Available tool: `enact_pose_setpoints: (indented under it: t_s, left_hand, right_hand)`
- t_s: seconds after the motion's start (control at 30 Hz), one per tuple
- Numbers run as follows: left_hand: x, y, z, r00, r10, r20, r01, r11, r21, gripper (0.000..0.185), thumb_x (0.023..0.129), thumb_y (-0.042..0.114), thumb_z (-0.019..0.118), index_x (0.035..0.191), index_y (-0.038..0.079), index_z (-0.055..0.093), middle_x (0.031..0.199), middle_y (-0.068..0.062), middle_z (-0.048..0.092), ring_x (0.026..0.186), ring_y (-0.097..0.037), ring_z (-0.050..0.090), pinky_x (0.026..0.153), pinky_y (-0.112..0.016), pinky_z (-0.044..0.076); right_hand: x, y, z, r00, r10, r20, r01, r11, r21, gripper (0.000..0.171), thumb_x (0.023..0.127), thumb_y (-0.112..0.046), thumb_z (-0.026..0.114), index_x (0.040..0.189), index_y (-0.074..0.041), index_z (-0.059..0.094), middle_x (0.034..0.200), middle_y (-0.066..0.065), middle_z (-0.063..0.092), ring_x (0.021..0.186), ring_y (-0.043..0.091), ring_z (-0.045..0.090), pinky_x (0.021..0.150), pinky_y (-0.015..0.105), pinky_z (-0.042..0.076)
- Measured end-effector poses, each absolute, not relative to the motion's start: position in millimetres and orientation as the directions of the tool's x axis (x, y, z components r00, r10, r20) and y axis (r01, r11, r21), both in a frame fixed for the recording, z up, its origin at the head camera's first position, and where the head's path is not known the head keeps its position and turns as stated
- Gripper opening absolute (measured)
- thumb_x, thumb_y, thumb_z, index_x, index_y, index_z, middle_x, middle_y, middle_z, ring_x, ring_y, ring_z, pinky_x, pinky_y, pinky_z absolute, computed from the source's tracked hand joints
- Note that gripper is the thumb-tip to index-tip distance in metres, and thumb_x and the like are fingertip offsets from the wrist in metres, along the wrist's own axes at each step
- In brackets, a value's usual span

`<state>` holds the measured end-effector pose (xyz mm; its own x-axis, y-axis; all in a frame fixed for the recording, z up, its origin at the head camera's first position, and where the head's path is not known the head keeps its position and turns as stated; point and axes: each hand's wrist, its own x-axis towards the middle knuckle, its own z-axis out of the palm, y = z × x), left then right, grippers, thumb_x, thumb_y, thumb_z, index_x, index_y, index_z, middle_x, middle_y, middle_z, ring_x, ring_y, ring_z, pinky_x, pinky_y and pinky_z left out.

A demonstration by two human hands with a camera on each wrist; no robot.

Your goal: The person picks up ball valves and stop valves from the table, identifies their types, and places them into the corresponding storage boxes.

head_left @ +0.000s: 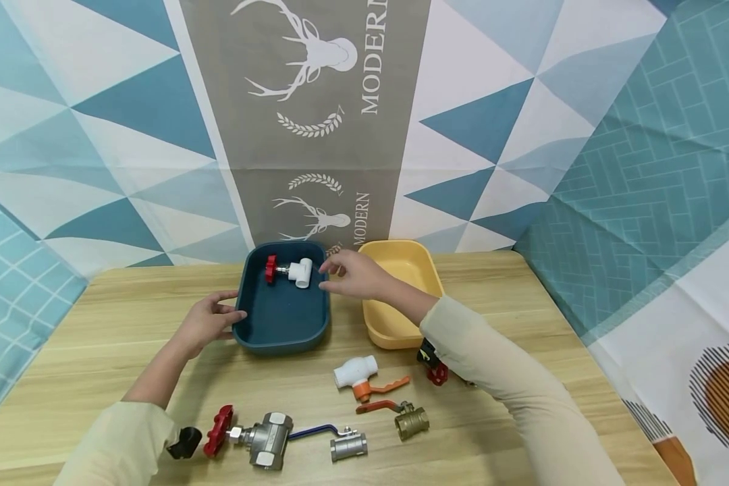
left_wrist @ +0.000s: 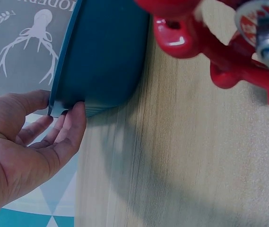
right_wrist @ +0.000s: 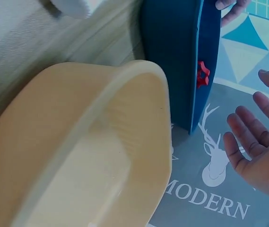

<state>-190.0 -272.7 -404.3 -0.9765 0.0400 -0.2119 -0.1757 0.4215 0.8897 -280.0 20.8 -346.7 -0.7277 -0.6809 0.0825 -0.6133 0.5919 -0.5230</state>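
White plastic marks the valve (head_left: pixel 293 271) in hand here: a tee-shaped body with a red handwheel, lying on its side in the far part of the dark blue tray (head_left: pixel 279 317). The right hand (head_left: pixel 354 275) hovers just beside the valve's white end with fingers spread and relaxed, holding nothing — the right wrist view shows the palm open (right_wrist: pixel 257 151) and clear of the tray's rim. The left hand (head_left: pixel 209 322) rests against the tray's near-left edge, thumb and fingertips (left_wrist: pixel 75 118) lightly pressed to the rim, not curled round it.

Risks, as I judge them: the valve is round-bodied and lies loose, so a nudge to the tray could roll it against the wall. The left hand's light touch may not hold the tray if the right sleeve drags across it. That sleeve also passes over the yellow tray (head_left: pixel 401 297) and lies close to a small red-handled valve (head_left: pixel 434 368) at the table's near side — a careless sweep could knock it toward the other valves.
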Motion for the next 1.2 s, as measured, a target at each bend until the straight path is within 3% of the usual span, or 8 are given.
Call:
enact_pose_setpoints:
  t_s: [0.53, 0.8, 1.2]
  left_hand:
    - [-190.3, -274.4, -407.7, -0.976, 0.042, -0.212, -0.178, 0.406, 0.896, 0.062, 0.096, 0.017, 0.052, 0.145, -0.006, 0.02, 0.121, -0.031, 0.049, 0.092, -0.025, 0.067, 0.077, -0.038, 0.057]
    - [-190.5, -273.7, -406.3, -0.976, 0.039, -0.214, -0.179, 0.413, 0.893, 0.062, 0.096, 0.018, 0.052, 0.145, -0.005, 0.02, 0.122, -0.033, 0.047, 0.093, -0.028, 0.067, 0.078, -0.039, 0.057]
    - [-190.2, -272.2, -406.1, -0.975, 0.032, -0.219, -0.185, 0.425, 0.886, 0.062, 0.096, 0.017, 0.052, 0.144, -0.007, 0.021, 0.123, -0.035, 0.047, 0.093, -0.03, 0.066, 0.077, -0.039, 0.057]
  right_hand:
    - [-272.3, 45.6, -354.1, -0.708, -0.696, 0.116, -0.634, 0.555, -0.538, 0.033, 0.085, -0.029, 0.067, 0.112, -0.009, 0.065, 0.109, 0.006, 0.065, 0.101, 0.021, 0.06, 0.087, 0.034, 0.051]
    - [-265.4, 58.0, -356.4, -0.705, -0.699, 0.121, -0.636, 0.547, -0.544, 0.033, 0.085, -0.029, 0.067, 0.112, -0.01, 0.065, 0.107, 0.004, 0.065, 0.097, 0.02, 0.059, 0.078, 0.026, 0.051]
    - [-259.1, 73.1, -359.4, -0.71, -0.695, 0.115, -0.615, 0.533, -0.581, 0.03, 0.086, -0.027, 0.067, 0.11, -0.01, 0.066, 0.104, 0.006, 0.064, 0.095, 0.021, 0.058, 0.082, 0.04, 0.053]
